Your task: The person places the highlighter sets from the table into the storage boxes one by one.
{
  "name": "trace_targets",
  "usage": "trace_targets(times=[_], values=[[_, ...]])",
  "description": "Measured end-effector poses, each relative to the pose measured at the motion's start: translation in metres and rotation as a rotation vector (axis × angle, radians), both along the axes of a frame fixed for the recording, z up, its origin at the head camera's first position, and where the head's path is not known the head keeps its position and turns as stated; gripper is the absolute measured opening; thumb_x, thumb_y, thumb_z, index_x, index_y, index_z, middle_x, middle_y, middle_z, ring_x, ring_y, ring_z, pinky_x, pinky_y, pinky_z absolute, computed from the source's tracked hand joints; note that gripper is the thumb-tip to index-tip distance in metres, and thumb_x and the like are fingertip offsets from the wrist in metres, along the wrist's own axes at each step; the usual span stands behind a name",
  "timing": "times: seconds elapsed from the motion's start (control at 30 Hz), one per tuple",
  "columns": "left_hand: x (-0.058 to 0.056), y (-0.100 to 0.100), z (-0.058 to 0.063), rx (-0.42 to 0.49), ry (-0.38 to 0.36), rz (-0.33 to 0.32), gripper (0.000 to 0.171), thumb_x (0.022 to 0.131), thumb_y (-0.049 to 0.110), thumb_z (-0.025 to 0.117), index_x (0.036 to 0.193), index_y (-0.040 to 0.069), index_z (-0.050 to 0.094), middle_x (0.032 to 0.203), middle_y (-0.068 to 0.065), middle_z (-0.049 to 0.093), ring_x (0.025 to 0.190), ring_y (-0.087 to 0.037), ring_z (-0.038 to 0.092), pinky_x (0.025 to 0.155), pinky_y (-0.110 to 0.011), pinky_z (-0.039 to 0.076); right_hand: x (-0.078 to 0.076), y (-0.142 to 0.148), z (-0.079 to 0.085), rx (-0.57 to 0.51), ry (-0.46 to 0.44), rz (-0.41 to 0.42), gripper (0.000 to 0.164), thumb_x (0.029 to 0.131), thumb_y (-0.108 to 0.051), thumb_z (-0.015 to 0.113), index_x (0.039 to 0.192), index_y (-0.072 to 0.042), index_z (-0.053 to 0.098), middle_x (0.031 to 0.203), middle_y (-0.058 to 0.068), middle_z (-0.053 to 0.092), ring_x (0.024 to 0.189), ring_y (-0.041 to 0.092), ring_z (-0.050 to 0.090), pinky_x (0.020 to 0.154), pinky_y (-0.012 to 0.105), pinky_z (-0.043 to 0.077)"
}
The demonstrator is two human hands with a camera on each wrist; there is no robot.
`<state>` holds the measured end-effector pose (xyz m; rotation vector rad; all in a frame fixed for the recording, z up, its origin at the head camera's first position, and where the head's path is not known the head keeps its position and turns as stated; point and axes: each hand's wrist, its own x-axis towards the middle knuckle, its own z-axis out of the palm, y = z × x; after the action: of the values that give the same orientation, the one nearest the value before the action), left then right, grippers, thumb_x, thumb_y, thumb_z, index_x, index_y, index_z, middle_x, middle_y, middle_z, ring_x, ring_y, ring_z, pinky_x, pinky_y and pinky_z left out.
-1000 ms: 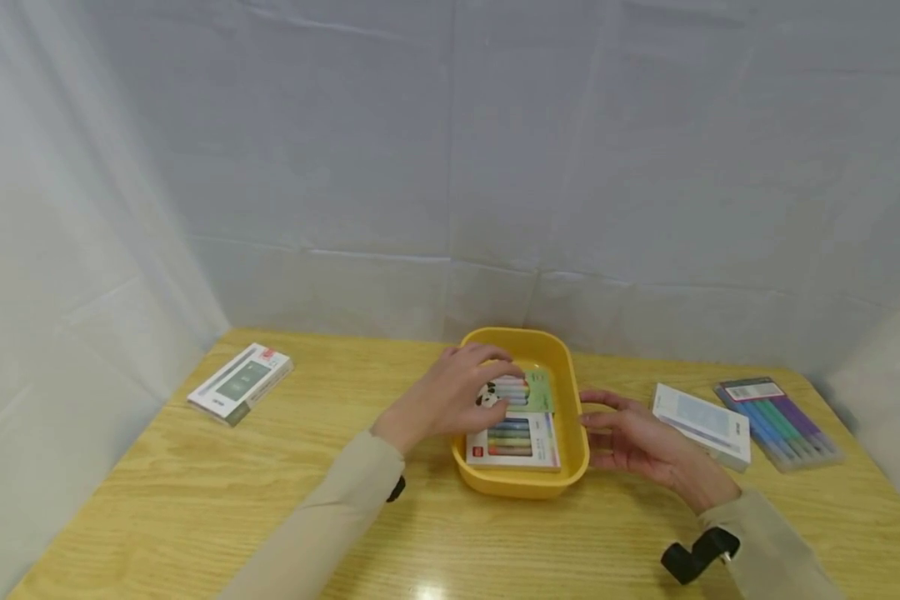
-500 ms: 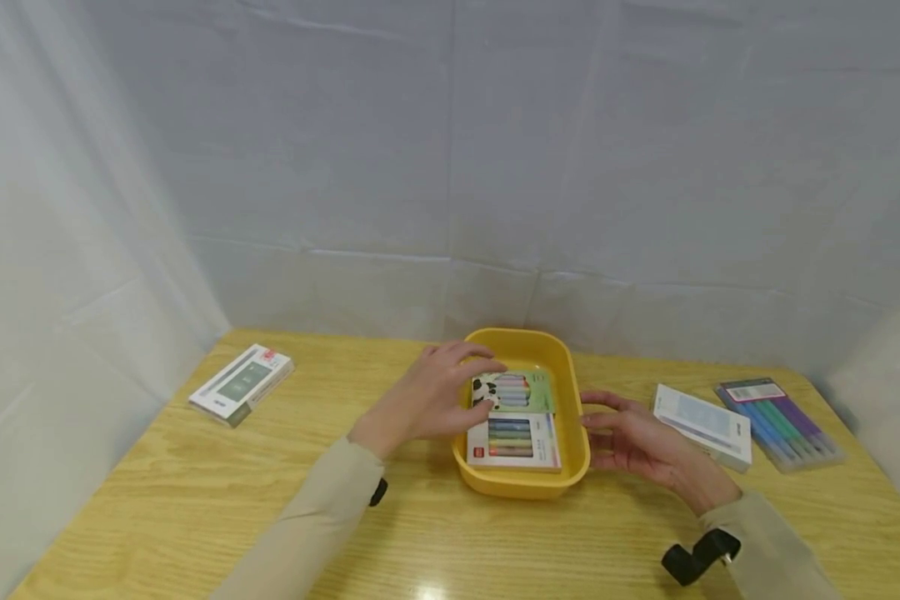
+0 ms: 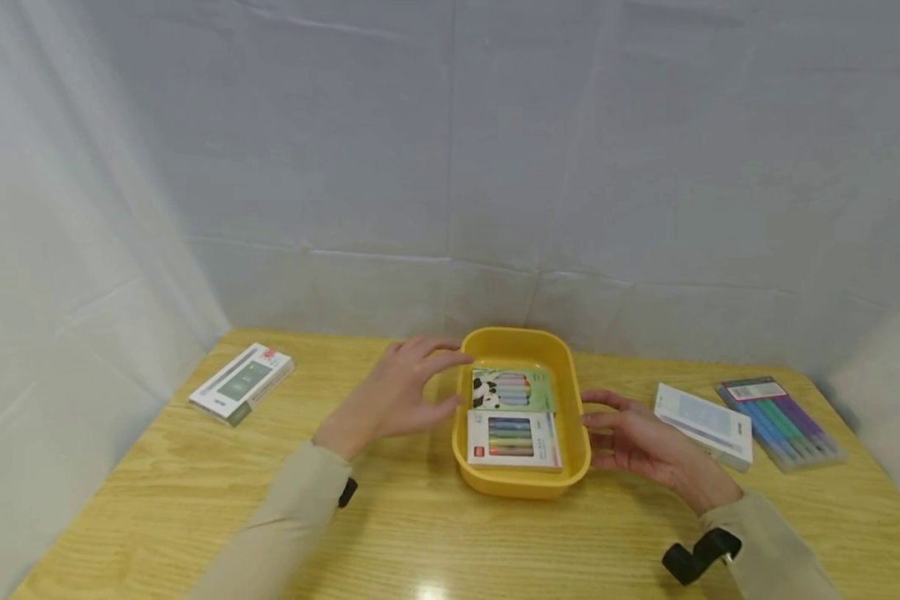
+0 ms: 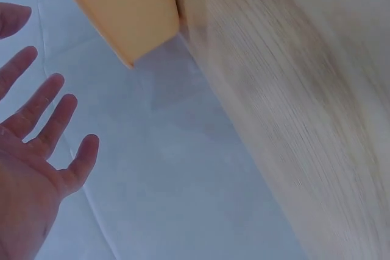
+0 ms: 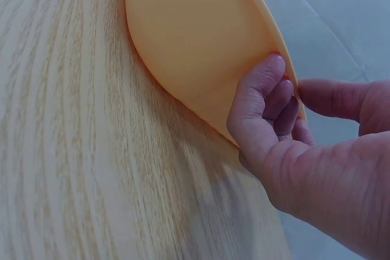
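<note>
In the head view a yellow plastic tray (image 3: pixel 581 467) holds two flat boxes. One is a green panda-printed box (image 3: pixel 540 390) with pastel sticks in its window; in front lies a white box (image 3: pixel 547 442) with a window onto coloured sticks. My left hand (image 3: pixel 401 392) hovers at the tray's left side, fingers spread and holding nothing; the left wrist view also shows this left hand (image 4: pixel 36 144) apart from the tray (image 4: pixel 131 10). My right hand (image 3: pixel 637 442) holds the tray's right edge. Seen from the right wrist, curled fingers (image 5: pixel 259 86) lie against the outer wall, thumb at the rim.
A white box with a dark window (image 3: pixel 243 379) lies at the far left of the wooden table (image 3: pixel 195 500). Right of my right hand are another white box (image 3: pixel 701 425) and a clear pack of blue, green and purple pens (image 3: pixel 783 425). White sheeting (image 3: pixel 390 208) hangs behind.
My left hand has drawn back leftward out of the tray, uncovering the panda box and the white box. The right hand and the tray have stayed nearly still.
</note>
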<state>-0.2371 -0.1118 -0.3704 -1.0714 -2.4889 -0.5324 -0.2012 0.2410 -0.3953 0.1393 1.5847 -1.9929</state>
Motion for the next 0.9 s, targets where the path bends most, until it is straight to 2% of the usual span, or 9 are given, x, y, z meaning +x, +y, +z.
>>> trace_targets(times=[0.3,0.6,0.9], values=[[-0.001,-0.021,-0.003,-0.022,0.018,0.065,0.048,0.089,0.037,0.073,0.135,0.022,0.066,0.141,-0.011,0.063,0.129,-0.033,0.059,0.101,-0.06,0.045,0.001,0.001,0.0,0.0,-0.002,0.002,0.049,0.102,-0.013,0.06,0.144,-0.012,0.034,0.121,0.009,0.064,0.101,0.021,0.067,0.087,0.039,0.062],[-0.002,-0.048,-0.003,-0.047,-0.01,0.126,0.053,0.089,0.039,0.073,0.139,0.024,0.063,0.144,-0.011,0.06,0.131,-0.034,0.057,0.104,-0.062,0.042,0.001,0.001,-0.002,-0.011,0.006,0.014,0.048,0.103,-0.012,0.058,0.144,-0.012,0.033,0.12,0.008,0.064,0.101,0.021,0.067,0.087,0.04,0.061],[-0.005,-0.078,-0.006,-0.038,0.026,0.18,0.055,0.087,0.039,0.074,0.139,0.021,0.063,0.145,-0.012,0.059,0.131,-0.038,0.056,0.1,-0.068,0.041,0.001,0.001,0.0,-0.014,0.007,0.015,0.05,0.102,-0.013,0.059,0.145,-0.012,0.033,0.122,0.009,0.065,0.101,0.021,0.067,0.087,0.039,0.062]])
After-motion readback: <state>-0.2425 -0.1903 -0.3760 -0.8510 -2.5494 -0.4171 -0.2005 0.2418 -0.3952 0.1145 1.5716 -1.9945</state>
